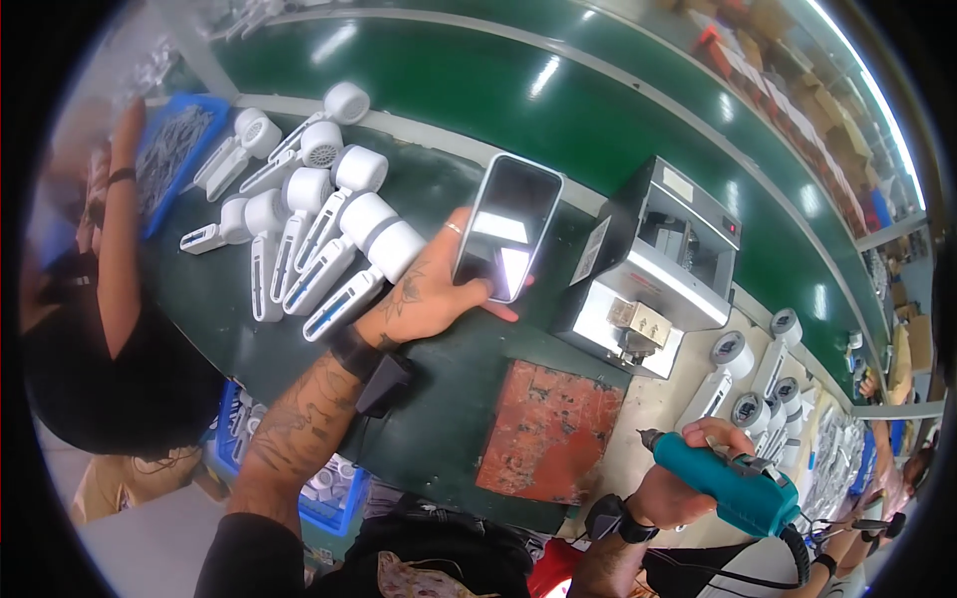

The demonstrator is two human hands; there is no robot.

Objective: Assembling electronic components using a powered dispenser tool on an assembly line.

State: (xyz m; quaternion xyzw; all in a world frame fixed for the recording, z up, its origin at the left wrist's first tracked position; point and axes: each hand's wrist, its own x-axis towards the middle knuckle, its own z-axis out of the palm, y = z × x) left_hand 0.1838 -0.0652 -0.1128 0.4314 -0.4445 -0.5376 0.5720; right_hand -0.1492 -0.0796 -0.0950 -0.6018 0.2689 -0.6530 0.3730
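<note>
My left hand (414, 304), its wrist strapped and its forearm tattooed, is closed around a smartphone (510, 219) with a white edge. The phone's dark screen faces up and reflects the lights. In my right hand (666, 496) is a teal electric screwdriver (720, 481), its bit pointing left and a coiled cord trailing from its rear end. Just left of my left hand lie several white handheld devices with round heads, like small fans (384, 234). Below the phone, a worn red board (548, 431) lies flat on the dark green table (429, 419).
A boxy screw feeder (653, 264) stands behind the board. More white devices (733, 359) and clear plastic bags (835, 448) are at the right. Blue bins (199, 110) of parts stand at the far left and below the table. A person in black (120, 369) works at left; a green conveyor (439, 75) runs behind.
</note>
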